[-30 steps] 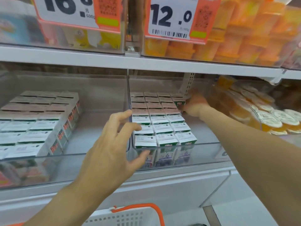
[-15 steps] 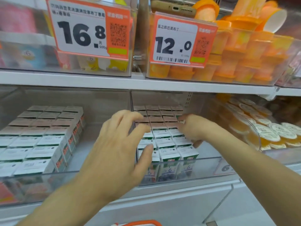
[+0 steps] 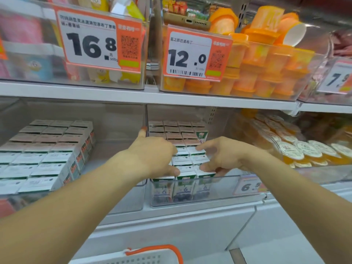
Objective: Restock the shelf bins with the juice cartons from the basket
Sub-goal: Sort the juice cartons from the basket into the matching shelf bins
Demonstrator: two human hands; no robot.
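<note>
Fingers: left hand [image 3: 154, 156] lies on the carton tops, thumb [image 3: 172, 171] curled at the front row, one finger [image 3: 142, 132] straight up along the bin divider; other fingers hidden, so a grip cannot be told. Right hand [image 3: 222, 159] has its forefinger [image 3: 204, 146] stretched over the tops and its lower fingers curled round the right edge of the front cartons.
Cartons: small white-topped juice cartons with green-and-blue fronts [image 3: 182, 162], packed in rows in the clear plastic middle bin [image 3: 219, 189] on the lower shelf.
Hidden: most of the near rows lie under the two hands; carton print too small to read.
Neighbours: clear left-hand bin of white-topped cartons with red sides [image 3: 43, 159]; round foil-lidded orange jelly cups [image 3: 297, 151] to the right, blurred through plastic.
Basket: white perforated plastic basket with an orange handle [image 3: 152, 252], cut off at the bottom edge.
Shelving: white metal shelf edge [image 3: 133, 97] above the bins; upper tier holds orange-lidded tubs [image 3: 262, 69] and orange-bordered price cards, 16.8 [image 3: 91, 44] and 12.0 [image 3: 187, 58].
Room: pale cabinet front [image 3: 171, 229] below.
</note>
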